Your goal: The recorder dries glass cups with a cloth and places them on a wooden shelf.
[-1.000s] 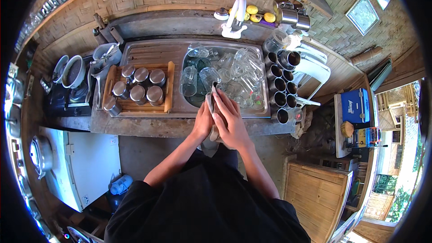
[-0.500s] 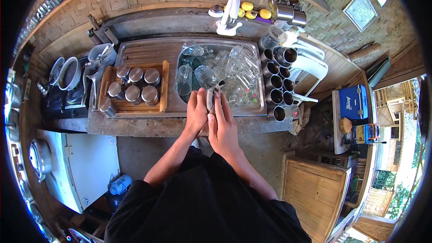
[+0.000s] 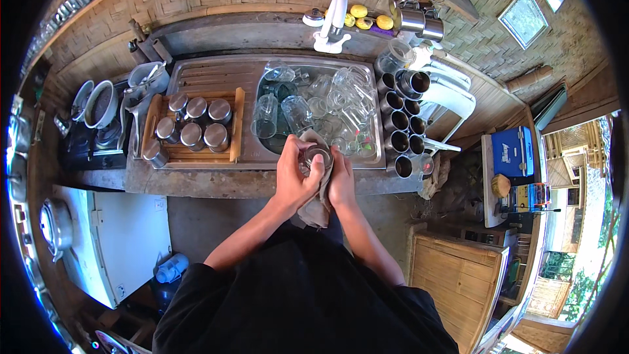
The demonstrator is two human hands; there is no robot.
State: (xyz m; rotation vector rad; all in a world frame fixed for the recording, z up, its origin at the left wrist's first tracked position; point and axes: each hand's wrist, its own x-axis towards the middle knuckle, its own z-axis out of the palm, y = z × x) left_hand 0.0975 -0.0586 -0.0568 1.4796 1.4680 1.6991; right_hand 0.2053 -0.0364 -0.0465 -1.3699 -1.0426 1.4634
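Note:
Close in front of my body, at the sink's near edge, both hands are closed around a small round cup [image 3: 317, 153] and a greyish-beige cloth [image 3: 314, 210]. Whether the cup is glass or steel I cannot make out. My left hand [image 3: 293, 174] wraps its left side, with the thumb lying across the round end. My right hand [image 3: 341, 180] presses the cloth against the other side, and the cloth's tail hangs toward me. Just beyond lies the steel sink basin [image 3: 262, 72], heaped with clear glass mugs [image 3: 298, 113] and tumblers [image 3: 347, 98].
Several upturned steel cups [image 3: 191, 135] stand on a wooden tray [image 3: 240, 118] to the left. Dark-mouthed steel cups [image 3: 396, 120] stack right of the sink. A white faucet [image 3: 335, 19] rises behind it. A white fridge [image 3: 124, 242] stands lower left, a bamboo cabinet [image 3: 458, 282] lower right.
My hands have turned and come slightly nearer to me. The round end of the cup now shows between them, and the cloth has unfolded downward.

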